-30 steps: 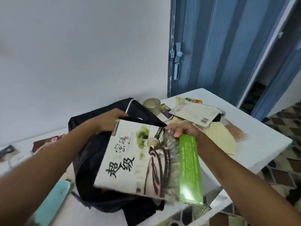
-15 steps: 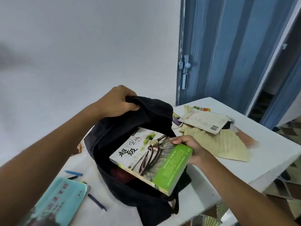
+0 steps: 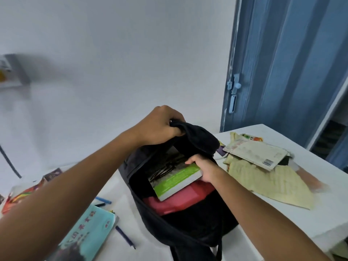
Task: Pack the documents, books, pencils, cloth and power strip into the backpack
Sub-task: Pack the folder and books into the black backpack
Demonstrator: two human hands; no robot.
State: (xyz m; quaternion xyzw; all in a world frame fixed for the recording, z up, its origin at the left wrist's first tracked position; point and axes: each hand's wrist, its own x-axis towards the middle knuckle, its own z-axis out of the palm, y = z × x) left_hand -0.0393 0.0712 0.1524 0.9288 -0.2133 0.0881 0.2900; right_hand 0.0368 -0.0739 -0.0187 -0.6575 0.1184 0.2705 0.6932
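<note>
A black backpack (image 3: pixel 197 225) stands open in the middle of the white table (image 3: pixel 320 210). My left hand (image 3: pixel 162 125) grips its top flap and holds it up. My right hand (image 3: pixel 204 167) holds a book with a green band (image 3: pixel 175 182), most of it inside the bag's mouth, above a red item (image 3: pixel 178 201) lying in the bag. To the right, a pale yellow cloth (image 3: pixel 267 183) lies under a white book (image 3: pixel 258 152). A light blue book (image 3: pixel 88 234) lies at lower left, with blue pencils (image 3: pixel 125 236) beside it.
Colourful books or papers (image 3: pixel 20 194) lie at the far left of the table. A white wall stands behind, and a blue folding door (image 3: pixel 282 63) is at the right. The table's right edge drops to a patterned floor.
My right hand has pushed the green-banded book from above the bag down into its opening. My left hand has lifted the flap higher.
</note>
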